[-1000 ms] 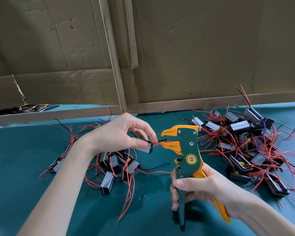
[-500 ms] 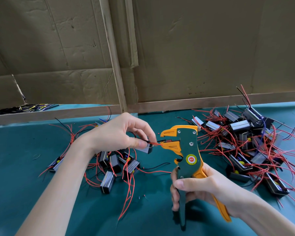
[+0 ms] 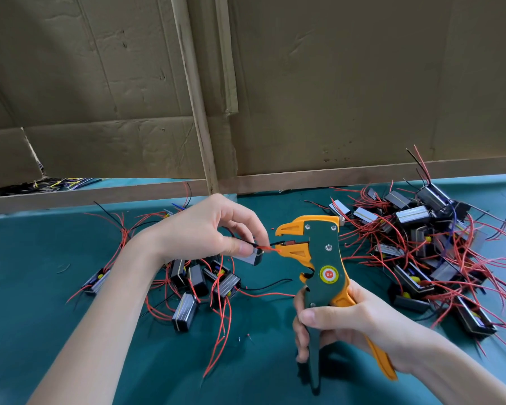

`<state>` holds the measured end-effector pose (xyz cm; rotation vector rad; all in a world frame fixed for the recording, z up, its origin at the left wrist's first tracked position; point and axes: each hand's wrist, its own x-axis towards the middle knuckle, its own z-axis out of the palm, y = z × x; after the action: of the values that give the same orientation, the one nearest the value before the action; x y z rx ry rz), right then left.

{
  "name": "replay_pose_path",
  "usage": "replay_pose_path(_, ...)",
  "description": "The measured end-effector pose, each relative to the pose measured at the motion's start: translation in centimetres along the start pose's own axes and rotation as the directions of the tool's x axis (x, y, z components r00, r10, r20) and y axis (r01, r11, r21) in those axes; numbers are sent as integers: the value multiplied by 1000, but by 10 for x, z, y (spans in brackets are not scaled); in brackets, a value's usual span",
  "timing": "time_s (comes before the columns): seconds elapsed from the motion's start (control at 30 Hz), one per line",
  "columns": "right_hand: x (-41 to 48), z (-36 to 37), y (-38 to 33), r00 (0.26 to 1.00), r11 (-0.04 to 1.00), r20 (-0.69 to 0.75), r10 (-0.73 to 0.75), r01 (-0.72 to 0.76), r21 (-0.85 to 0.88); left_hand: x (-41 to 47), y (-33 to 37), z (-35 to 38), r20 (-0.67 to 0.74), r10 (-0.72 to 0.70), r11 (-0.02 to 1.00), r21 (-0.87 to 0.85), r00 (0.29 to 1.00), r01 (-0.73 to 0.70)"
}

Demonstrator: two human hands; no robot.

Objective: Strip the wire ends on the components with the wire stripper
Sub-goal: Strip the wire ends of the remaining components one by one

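Teal bench (image 3: 41,302) here, walled off behind the wire stripper (image 3: 326,258) by creased cardboard sheets (image 3: 348,83) and a wooden rail (image 3: 348,176); stripper's held upright, right hand (image 3: 351,323) fingers curled round both handles; just left of its parted jaws the left hand (image 3: 205,229) pinches a small grey component (image 3: 253,256), its red wire (image 3: 270,249) poking in between them; loose components (image 3: 199,283) lie further left, a bigger tangle (image 3: 421,247) sits right, cut off by the frame edge; wire tip too small to make out.

Green/orange stripper (image 3: 322,258), teal tbl (image 3: 27,287)
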<state>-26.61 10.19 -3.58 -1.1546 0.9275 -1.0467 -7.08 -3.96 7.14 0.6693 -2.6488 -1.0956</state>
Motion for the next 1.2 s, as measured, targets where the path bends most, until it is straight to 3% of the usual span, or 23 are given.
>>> replay_pose_path(0.57, -2, 7, -1, 997, 999, -75, 14, -17, -40, 0, -1, 0, -11, 11, 1000, -14, 1000, -11)
replay_pose_path(0.73, -1, 19, 1, 987, 999, -159, 8, -2, 38, 1, -1, 1, -20, 9, 999, -37, 1000, -10)
replay_pose_path(0.9, 2, 27, 6, 929, 993, -366, 58, -16, 117, 4, -3, 5, -30, -24, 1000, -15, 999, 24)
replay_pose_path(1.07, 2, 16, -2, 983, 980, -176, -41, 74, 183, 4, -5, 4, -61, -35, 999, -9, 998, 34)
replay_pose_path(1.2, 4, 8, 0, 977, 972, -185, -105, 140, 187, 4, -4, 1, -135, -8, 1000, 2, 991, 9)
